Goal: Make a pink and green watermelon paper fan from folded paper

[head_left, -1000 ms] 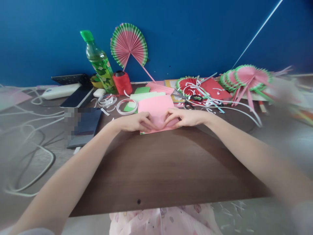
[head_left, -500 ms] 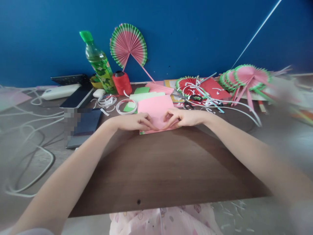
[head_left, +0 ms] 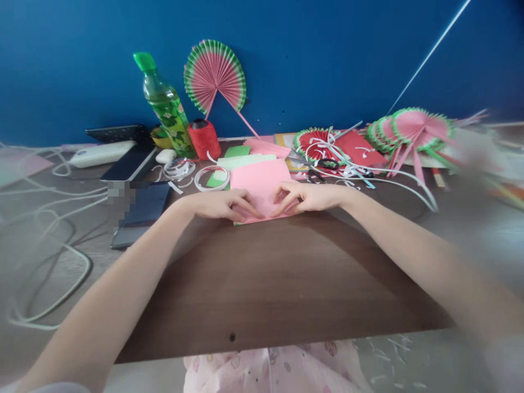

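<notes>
With bent fingers of left hand [head_left: 221,203] and right hand [head_left: 313,196], touching near edge of pink paper [head_left: 260,180], centre of table [head_left: 262,284]; cannot tell whether pinching. Probably creasing; next, calls for pressing evenly. Farther left, white tape roll [head_left: 209,189].

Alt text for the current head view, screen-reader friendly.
A person's left hand and right hand touch a pink paper sheet near its close edge, on a brown desk. Behind are a green-capped bottle and a pleated pink-and-green fan against a blue wall.
</notes>
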Motion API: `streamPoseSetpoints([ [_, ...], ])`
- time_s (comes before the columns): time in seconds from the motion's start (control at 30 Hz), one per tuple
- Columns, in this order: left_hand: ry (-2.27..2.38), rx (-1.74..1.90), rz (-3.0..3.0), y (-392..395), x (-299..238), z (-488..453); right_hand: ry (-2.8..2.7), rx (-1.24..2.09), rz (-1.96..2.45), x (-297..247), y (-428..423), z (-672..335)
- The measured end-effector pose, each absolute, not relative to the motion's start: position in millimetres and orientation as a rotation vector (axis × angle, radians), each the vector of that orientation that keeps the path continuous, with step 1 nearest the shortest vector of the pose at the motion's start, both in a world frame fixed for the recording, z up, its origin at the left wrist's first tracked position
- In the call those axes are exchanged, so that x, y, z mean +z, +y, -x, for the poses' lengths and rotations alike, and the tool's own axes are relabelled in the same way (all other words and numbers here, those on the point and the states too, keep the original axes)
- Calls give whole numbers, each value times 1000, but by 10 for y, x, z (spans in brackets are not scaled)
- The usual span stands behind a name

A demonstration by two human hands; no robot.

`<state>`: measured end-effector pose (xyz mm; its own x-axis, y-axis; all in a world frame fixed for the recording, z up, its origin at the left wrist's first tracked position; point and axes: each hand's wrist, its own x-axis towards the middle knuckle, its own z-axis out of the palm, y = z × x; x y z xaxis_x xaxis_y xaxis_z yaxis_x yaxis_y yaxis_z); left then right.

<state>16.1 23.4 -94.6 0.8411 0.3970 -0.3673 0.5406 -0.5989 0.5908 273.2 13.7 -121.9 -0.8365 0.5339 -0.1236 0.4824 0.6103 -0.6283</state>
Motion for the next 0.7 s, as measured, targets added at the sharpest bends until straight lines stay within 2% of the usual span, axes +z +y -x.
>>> streamPoseSetpoints([
  [0.7,840,-299,-2460,223,-1024,-115,-2775,1006,862,-1212,148,-2737],
])
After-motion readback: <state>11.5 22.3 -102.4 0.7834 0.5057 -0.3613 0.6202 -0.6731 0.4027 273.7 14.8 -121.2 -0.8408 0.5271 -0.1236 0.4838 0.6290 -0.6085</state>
